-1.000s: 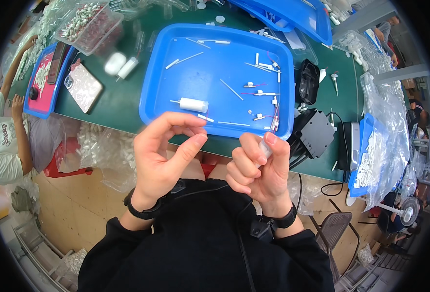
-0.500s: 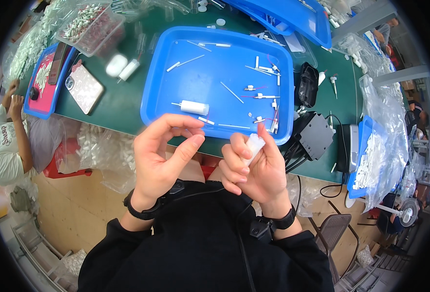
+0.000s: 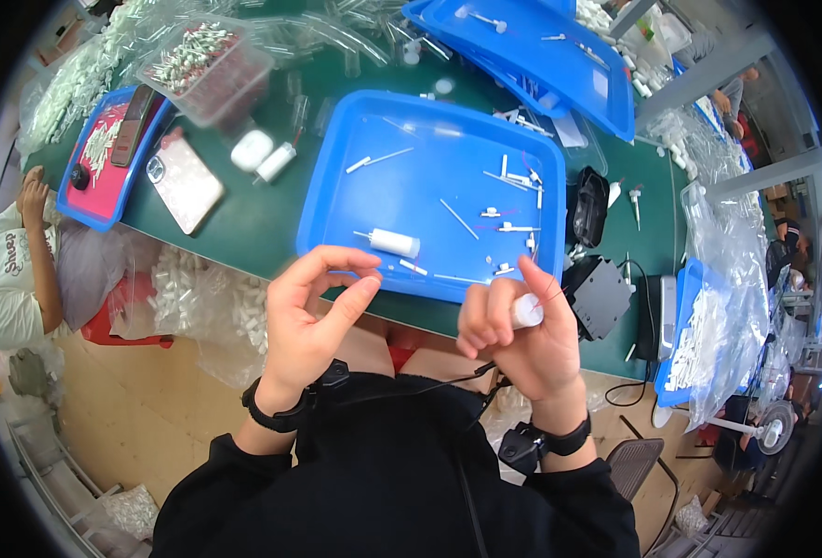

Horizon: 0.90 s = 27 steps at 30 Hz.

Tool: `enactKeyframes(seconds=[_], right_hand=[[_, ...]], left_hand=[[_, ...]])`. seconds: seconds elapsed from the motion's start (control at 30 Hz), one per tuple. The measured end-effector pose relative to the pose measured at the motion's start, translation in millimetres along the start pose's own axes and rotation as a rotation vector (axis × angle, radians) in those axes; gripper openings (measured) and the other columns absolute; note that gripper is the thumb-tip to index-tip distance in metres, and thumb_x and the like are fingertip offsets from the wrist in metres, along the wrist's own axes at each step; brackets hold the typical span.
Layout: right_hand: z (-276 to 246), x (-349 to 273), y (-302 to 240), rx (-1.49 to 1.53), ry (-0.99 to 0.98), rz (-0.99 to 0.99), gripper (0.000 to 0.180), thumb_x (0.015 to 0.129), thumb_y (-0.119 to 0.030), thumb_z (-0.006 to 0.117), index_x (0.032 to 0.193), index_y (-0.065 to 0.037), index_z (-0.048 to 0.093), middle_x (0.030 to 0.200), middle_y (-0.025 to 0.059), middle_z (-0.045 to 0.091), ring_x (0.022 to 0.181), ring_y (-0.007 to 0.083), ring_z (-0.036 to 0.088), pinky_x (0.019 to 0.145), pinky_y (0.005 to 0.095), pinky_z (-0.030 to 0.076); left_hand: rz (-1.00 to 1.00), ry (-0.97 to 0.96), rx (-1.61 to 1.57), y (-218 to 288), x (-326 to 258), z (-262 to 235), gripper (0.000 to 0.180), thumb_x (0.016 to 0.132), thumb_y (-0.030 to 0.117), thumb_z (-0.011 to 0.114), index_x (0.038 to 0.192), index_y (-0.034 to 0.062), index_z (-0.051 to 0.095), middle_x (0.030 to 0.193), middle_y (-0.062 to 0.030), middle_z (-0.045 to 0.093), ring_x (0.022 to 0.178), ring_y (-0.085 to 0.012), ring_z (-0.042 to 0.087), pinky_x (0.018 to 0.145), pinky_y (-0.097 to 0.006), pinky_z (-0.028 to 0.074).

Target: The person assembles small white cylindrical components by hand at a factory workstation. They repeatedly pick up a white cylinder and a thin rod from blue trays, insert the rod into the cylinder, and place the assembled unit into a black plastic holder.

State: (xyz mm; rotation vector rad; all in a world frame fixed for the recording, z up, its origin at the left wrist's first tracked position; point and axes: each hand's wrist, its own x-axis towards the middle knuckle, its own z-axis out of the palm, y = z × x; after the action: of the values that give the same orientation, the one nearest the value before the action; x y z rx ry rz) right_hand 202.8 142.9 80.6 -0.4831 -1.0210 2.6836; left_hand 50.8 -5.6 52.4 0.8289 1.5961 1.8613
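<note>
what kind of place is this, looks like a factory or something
Probably a small-parts assembly workshop. A green bench carries blue trays of small white parts, bags of white tubes hang at its edge, and the right hand holds a white tube.

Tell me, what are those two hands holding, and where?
Right hand fingers wrap a small white tube around its body. Left hand pinches thumb to forefinger; anything held is too small to tell.

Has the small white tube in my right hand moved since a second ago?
Yes. The white tube in the right hand showed first at the fingertips near the blue tray's front edge; now it sits lower, tucked among the fingers.
</note>
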Motion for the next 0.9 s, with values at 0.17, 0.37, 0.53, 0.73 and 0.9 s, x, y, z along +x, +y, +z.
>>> enactKeyframes(seconds=[0.17, 0.37, 0.53, 0.73, 0.9], right_hand=[[14, 30, -30, -0.744, 0.091, -0.113, 0.054, 0.096, -0.038, 0.032, 0.058, -0.002, 0.045, 0.055, 0.0072, 0.043, 0.058, 0.0173, 0.043, 0.058, 0.0289, 0.036], [33, 86, -37, -1.747, 0.144, 0.125, 0.071, 0.092, -0.057, 0.027, 0.085, 0.005, 0.061, 0.089, 0.0212, 0.062, 0.087, 0.0324, 0.06, 0.08, 0.0389, 0.045], [64, 137, -66, -2.182, -0.038, 0.467, 0.079, 0.085, -0.066, 0.029, 0.091, 0.003, 0.066, 0.099, 0.0279, 0.061, 0.094, 0.0403, 0.059, 0.084, 0.0453, 0.046], [6, 262, -83, -2.143, 0.325, -0.243, 0.043, 0.083, -0.033, 0.046, 0.122, -0.016, 0.053, 0.114, 0.0218, 0.055, 0.105, 0.0388, 0.055, 0.088, 0.0475, 0.045], [2, 305, -49, -2.252, 0.196, -0.165, 0.041, 0.08, -0.04, 0.06, 0.119, -0.027, 0.055, 0.126, 0.0225, 0.039, 0.114, 0.0397, 0.045, 0.095, 0.0445, 0.039]], left_hand=[[-0.031, 0.0, -0.06, -4, 8, -6, 0.015, 0.083, 0.002, 0.062, 0.097, -0.0034, 0.06, 0.095, -0.0079, 0.062, 0.087, -0.0135, 0.059, 0.077, -0.026, 0.046], [-0.08, -0.001, -0.111, -8, 10, -13, 0.016, 0.083, 0.0, 0.061, 0.098, -0.0049, 0.059, 0.098, -0.0088, 0.062, 0.089, -0.0135, 0.059, 0.078, -0.025, 0.047], [-0.104, 0.032, -0.113, -12, 3, -25, 0.017, 0.083, -0.001, 0.061, 0.099, -0.0053, 0.058, 0.099, -0.0099, 0.062, 0.088, -0.0143, 0.061, 0.079, -0.025, 0.047], [-0.115, -0.003, -0.066, -9, 10, -13, 0.016, 0.081, -0.003, 0.062, 0.096, -0.0036, 0.06, 0.091, -0.0078, 0.063, 0.086, -0.0131, 0.061, 0.076, -0.024, 0.047], [-0.108, 0.01, -0.002, -11, 7, -18, 0.015, 0.081, -0.003, 0.061, 0.096, -0.0034, 0.06, 0.091, -0.0074, 0.063, 0.085, -0.0133, 0.061, 0.076, -0.025, 0.047]])
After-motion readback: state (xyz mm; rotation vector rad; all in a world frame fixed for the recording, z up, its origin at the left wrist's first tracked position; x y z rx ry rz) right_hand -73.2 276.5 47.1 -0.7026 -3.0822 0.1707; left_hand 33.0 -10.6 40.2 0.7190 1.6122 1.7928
